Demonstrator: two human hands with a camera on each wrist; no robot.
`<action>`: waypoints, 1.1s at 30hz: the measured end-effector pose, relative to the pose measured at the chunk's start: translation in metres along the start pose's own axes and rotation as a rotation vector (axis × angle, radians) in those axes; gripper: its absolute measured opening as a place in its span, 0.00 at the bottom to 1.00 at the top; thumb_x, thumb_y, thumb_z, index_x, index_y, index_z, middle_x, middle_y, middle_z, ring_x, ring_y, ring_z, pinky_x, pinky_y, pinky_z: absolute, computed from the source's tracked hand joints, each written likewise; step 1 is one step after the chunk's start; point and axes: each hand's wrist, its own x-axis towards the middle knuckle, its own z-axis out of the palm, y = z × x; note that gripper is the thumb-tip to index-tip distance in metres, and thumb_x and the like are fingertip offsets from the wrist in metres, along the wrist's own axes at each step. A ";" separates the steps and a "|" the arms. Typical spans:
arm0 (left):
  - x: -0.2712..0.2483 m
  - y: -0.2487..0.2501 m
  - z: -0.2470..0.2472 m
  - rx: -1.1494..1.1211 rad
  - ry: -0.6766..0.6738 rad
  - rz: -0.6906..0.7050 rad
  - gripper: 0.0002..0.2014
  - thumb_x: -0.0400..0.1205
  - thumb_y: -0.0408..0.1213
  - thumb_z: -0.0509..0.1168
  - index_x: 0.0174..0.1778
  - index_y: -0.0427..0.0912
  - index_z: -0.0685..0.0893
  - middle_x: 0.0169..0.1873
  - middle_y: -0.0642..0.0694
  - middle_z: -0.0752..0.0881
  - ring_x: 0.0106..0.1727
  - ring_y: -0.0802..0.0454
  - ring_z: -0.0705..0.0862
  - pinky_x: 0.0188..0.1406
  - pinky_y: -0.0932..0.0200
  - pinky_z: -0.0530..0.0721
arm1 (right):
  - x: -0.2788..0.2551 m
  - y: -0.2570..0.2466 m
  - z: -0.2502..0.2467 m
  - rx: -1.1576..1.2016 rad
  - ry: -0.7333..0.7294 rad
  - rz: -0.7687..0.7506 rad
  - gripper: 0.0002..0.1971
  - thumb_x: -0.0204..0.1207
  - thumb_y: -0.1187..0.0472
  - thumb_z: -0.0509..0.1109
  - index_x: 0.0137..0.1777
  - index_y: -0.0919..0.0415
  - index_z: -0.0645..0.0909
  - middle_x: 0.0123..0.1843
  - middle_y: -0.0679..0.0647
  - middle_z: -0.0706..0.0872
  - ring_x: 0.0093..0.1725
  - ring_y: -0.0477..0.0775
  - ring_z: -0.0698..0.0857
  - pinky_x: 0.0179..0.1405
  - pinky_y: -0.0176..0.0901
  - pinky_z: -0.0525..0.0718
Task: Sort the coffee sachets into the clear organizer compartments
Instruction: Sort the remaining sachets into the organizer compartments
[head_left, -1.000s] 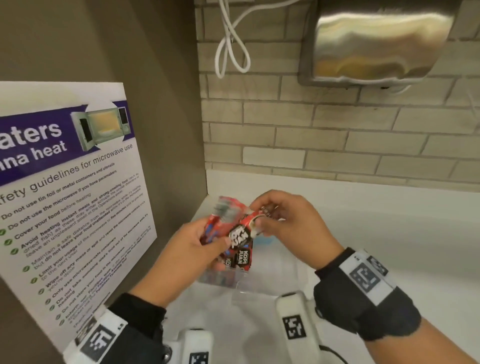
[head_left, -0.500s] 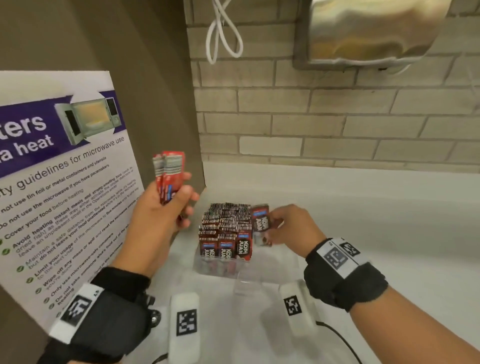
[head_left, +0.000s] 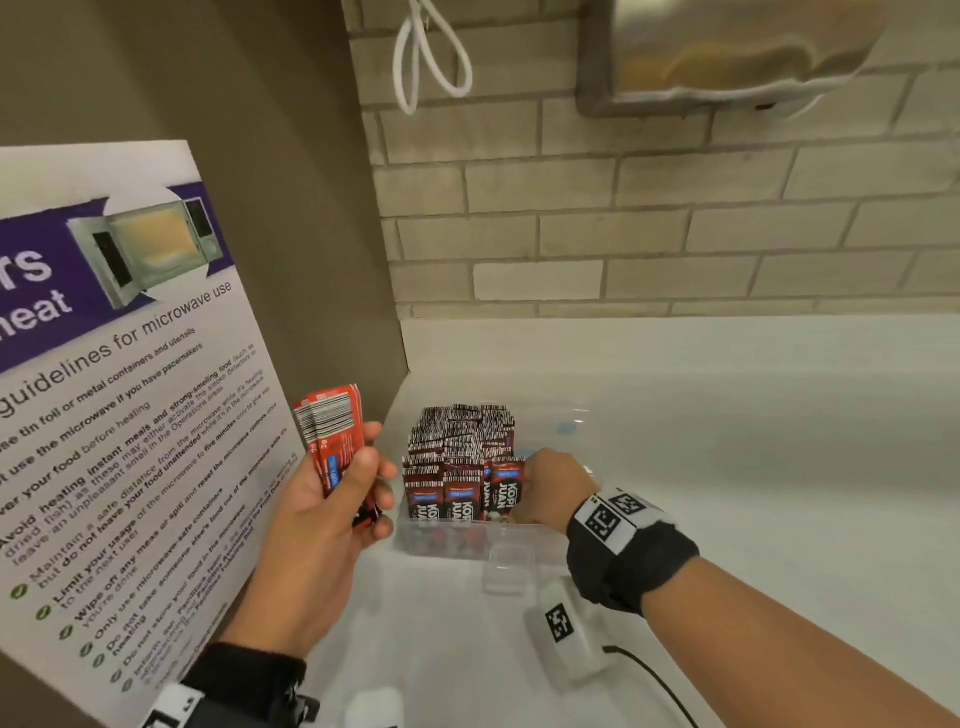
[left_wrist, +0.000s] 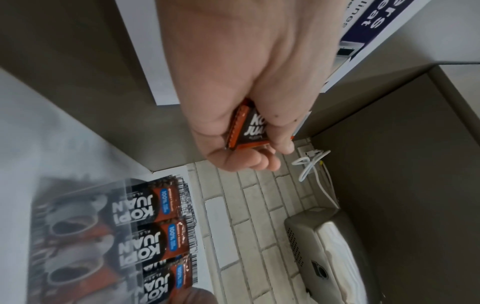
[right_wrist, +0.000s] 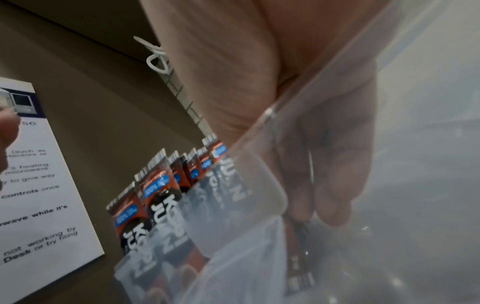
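Note:
The clear organizer (head_left: 470, 540) stands in the counter's corner, packed with upright red-and-black coffee sachets (head_left: 457, 452). My left hand (head_left: 371, 478) is raised to its left and grips a small bundle of red sachets (head_left: 332, 441), barcodes facing up; the left wrist view shows those sachets (left_wrist: 253, 131) held in the curled fingers of the left hand (left_wrist: 259, 156). My right hand (head_left: 527, 491) is at the organizer's right end, fingers down inside it beside one sachet (head_left: 506, 488). Through the clear wall (right_wrist: 259, 160), the right wrist view shows the right hand (right_wrist: 311, 205) pinching a thin sachet (right_wrist: 298, 267) edge-on.
A microwave guidelines poster (head_left: 104, 415) leans against the brown side wall on the left. Behind are a brick wall, a white cable loop (head_left: 431, 57) and a steel dispenser (head_left: 727, 52). A white tagged device (head_left: 563, 629) with a black cable lies on the white counter (head_left: 753, 467).
My hands have separated: the left moved up and left with its bundle, while the right went down with one sachet into the organizer's right end.

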 end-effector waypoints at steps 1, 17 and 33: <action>0.000 -0.002 0.000 -0.003 -0.012 0.000 0.25 0.60 0.59 0.78 0.50 0.54 0.86 0.33 0.49 0.83 0.30 0.59 0.79 0.24 0.65 0.79 | -0.001 0.000 -0.001 0.001 -0.001 -0.005 0.09 0.73 0.58 0.72 0.38 0.63 0.79 0.38 0.55 0.81 0.42 0.54 0.82 0.36 0.35 0.75; -0.002 -0.016 0.010 -0.255 -0.058 -0.245 0.21 0.72 0.37 0.60 0.60 0.36 0.82 0.37 0.41 0.85 0.28 0.52 0.80 0.21 0.62 0.79 | -0.002 0.017 -0.012 0.341 0.021 0.060 0.12 0.71 0.74 0.66 0.33 0.57 0.76 0.38 0.58 0.86 0.36 0.55 0.86 0.45 0.47 0.88; 0.003 -0.010 0.035 -0.048 -0.049 -0.086 0.17 0.77 0.36 0.64 0.62 0.42 0.82 0.51 0.42 0.91 0.51 0.48 0.90 0.42 0.63 0.87 | -0.063 -0.061 -0.022 0.917 0.265 -0.342 0.11 0.70 0.74 0.72 0.42 0.58 0.79 0.34 0.52 0.76 0.31 0.44 0.73 0.30 0.29 0.77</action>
